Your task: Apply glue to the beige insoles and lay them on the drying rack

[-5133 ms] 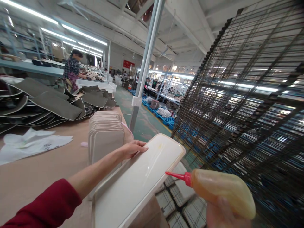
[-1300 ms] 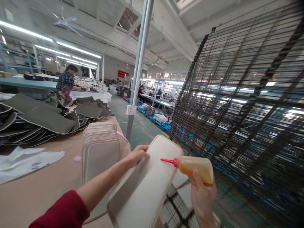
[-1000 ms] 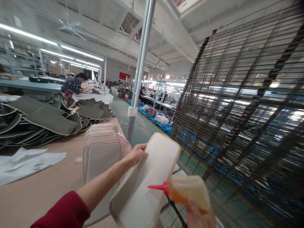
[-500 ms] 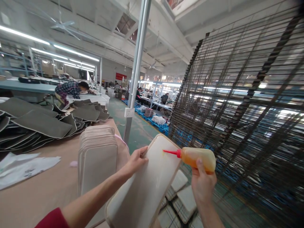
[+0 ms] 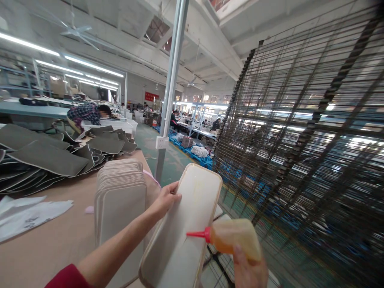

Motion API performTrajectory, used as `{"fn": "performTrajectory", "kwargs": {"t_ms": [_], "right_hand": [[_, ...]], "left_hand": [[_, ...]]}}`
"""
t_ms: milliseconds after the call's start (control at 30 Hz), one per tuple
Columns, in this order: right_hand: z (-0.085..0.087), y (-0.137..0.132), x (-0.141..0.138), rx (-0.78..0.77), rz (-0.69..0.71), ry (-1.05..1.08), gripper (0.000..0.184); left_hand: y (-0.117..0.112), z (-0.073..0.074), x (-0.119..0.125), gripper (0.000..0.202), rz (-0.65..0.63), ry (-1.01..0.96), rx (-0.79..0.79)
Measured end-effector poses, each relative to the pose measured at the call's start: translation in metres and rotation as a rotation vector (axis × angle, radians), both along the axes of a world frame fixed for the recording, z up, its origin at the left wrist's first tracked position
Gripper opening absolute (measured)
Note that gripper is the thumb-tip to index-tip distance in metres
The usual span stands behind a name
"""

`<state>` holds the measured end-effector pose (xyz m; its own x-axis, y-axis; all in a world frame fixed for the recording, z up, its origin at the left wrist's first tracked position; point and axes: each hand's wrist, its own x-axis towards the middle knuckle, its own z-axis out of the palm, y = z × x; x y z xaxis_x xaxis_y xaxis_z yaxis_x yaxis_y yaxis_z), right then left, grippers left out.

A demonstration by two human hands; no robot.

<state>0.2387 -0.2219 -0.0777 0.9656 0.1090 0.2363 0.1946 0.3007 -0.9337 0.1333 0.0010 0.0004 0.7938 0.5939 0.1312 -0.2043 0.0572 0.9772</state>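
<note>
Bright overhead tube lights (image 5: 78,63) — wide-angle bending at edges, motion-blurred wire rack (image 5: 303,132).

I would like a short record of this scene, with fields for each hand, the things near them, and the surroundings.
left hand: grips the edge of the tilted white panel
right hand: holds a squeeze bottle of amber liquid, red nozzle toward the panel
nearby: stack of pale panels on the table; wire rack at right
background: grey pieces; a person bent over a bench

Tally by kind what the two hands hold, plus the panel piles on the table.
pale panel, in the left hand: 1
squeeze bottle, in the right hand: 1
stack of beige panels: 1
heap of dark grey pieces: 1
Total: 4
</note>
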Motion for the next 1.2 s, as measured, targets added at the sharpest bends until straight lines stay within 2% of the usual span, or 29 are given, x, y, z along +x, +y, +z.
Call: {"fn": "performTrajectory", "kwargs": {"t_ms": [67, 133, 200, 267, 333, 367, 433, 500, 600, 667, 767, 933, 1067, 1200], "right_hand": [[0.02, 0.003, 0.018, 0.096, -0.05, -0.029, 0.055], [0.031, 0.004, 0.029, 0.145, -0.075, -0.053, 0.052], [0.025, 0.003, 0.028, 0.128, -0.051, -0.046, 0.055], [0.009, 0.0, 0.017, 0.123, 0.031, 0.015, 0.059], [-0.005, -0.005, 0.008, 0.196, 0.068, 0.132, 0.057], [-0.006, -0.007, 0.007, 0.25, 0.055, 0.181, 0.056], [0.006, -0.013, 0.011, 0.345, -0.003, 0.211, 0.056], [0.033, -0.021, 0.021, 0.416, -0.052, 0.171, 0.063], [0.073, -0.034, 0.03, 0.486, -0.093, 0.151, 0.059], [0.089, -0.041, 0.029, 0.518, -0.09, 0.196, 0.055], [0.098, -0.047, 0.024, 0.548, -0.104, 0.216, 0.049], [0.105, -0.053, 0.032, 0.553, -0.125, 0.02, 0.05], [0.113, -0.063, 0.045, 0.466, -0.141, -0.113, 0.052], [0.123, -0.08, 0.055, 0.329, -0.022, -0.154, 0.053]], "left_hand": [[-0.001, -0.001, -0.001, 0.043, -0.049, -0.007, -0.025], [-0.002, -0.001, -0.002, 0.048, -0.105, -0.02, -0.058], [-0.001, -0.001, -0.004, 0.052, -0.136, -0.025, -0.082], [0.002, -0.001, -0.005, 0.054, -0.136, -0.023, -0.083], [0.007, -0.004, -0.007, 0.053, -0.133, -0.017, -0.067], [0.009, -0.006, -0.007, 0.052, -0.141, -0.017, -0.056], [0.013, -0.009, -0.008, 0.052, -0.176, -0.026, -0.034], [0.013, -0.011, -0.009, 0.052, -0.225, -0.037, -0.015], [0.008, -0.009, -0.012, 0.049, -0.302, -0.048, 0.014], [0.002, -0.004, -0.015, 0.046, -0.354, -0.053, 0.039], [-0.006, 0.004, -0.017, 0.047, -0.448, -0.051, 0.044], [-0.011, 0.007, -0.016, 0.052, -0.565, -0.045, 0.037], [-0.013, 0.012, -0.016, 0.053, -0.638, 0.007, 0.063], [-0.017, 0.025, -0.017, 0.05, -0.744, 0.085, 0.07]]}}
